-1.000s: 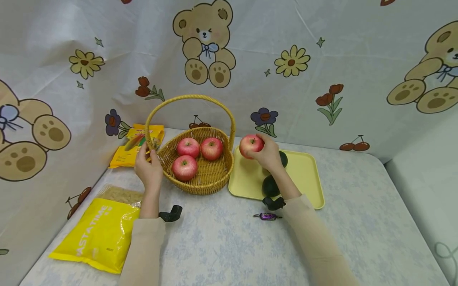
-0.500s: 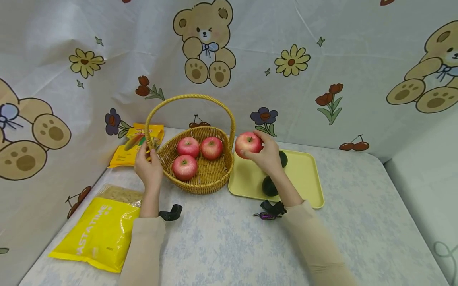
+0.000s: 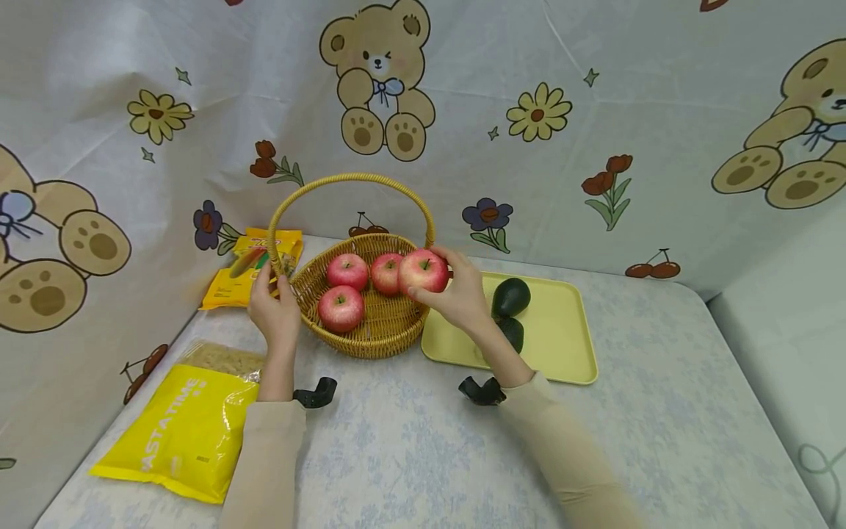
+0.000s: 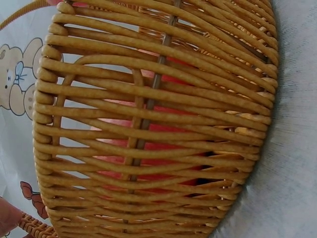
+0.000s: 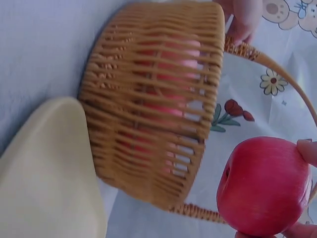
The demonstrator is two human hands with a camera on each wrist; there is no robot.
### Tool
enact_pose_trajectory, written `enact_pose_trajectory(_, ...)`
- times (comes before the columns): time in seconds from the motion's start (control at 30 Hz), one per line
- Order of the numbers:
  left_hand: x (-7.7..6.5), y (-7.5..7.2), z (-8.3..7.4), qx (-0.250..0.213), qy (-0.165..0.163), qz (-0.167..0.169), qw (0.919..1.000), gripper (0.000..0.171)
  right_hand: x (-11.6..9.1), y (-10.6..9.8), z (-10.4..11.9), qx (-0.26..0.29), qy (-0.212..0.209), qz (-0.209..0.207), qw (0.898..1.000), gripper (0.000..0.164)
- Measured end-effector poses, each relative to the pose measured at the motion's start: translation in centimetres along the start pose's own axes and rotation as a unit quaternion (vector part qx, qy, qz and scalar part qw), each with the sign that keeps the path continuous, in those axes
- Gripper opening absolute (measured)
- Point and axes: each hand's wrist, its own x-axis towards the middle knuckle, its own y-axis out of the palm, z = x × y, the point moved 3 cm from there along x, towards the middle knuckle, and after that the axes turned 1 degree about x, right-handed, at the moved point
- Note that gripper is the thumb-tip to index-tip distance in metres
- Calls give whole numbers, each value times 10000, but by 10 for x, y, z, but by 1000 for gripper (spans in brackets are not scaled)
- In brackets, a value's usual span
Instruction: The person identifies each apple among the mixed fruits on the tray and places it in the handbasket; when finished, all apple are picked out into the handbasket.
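My right hand [image 3: 461, 295] pinches a red apple [image 3: 423, 272] above the right rim of the wicker basket [image 3: 370, 348]. In the right wrist view that apple [image 5: 265, 186] hangs higher than the basket's rim, apart from it. Three apples sit inside: a back-left apple [image 3: 347, 272], a front apple [image 3: 341, 309] and a back-right apple [image 3: 385, 275], partly hidden behind the held one. At the basket's left side my left hand [image 3: 274, 312] grips the base of the tall arched handle [image 3: 350, 177]. Through the weave, the left wrist view shows red fruit.
Right of the basket lies a pale yellow tray [image 3: 562, 345] bearing an avocado [image 3: 511, 297] and another avocado [image 3: 511, 333], partly behind my wrist. A yellow pasta bag [image 3: 185, 433] lies front left. A yellow packet [image 3: 221, 292] is behind my left hand. A patterned cloth wall [image 3: 463, 44] rises behind.
My right hand has carried the apple leftward from over the tray to the basket's right edge, uncovering more of the avocados. My left hand stays on the handle.
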Motion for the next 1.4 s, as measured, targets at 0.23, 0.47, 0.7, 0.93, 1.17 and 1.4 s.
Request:
enact_pose_trajectory(0.23, 0, -1, -1, -16, 15, 6, 10000, 38, 1, 29, 5, -435, -35, 188, 9989, 72)
enact_pose_trajectory(0.47, 0, -1, -1, -2, 13, -4, 10000, 38, 2, 51, -1, -882, -26, 279, 9957, 72)
enact_pose_trajectory(0.7, 0, -1, 0, -1, -29, 4, 10000, 38, 3, 66, -9, -1638, -178, 318, 9858, 70)
enact_pose_trajectory(0.93, 0, -1, 0, -2, -12, 3, 10000, 38, 0, 76, -13, -2259, -224, 397, 9731, 68)
enact_pose_trajectory(1.17, 1, -1, -1, 11, 2, -21, 10000, 38, -1, 81, -14, -2503, -168, 413, 9671, 68)
enact_pose_trajectory(1.4, 1, -1, 0, -26, 8, -9, 10000, 38, -1, 84, -15, -2688, -139, 420, 9622, 64)
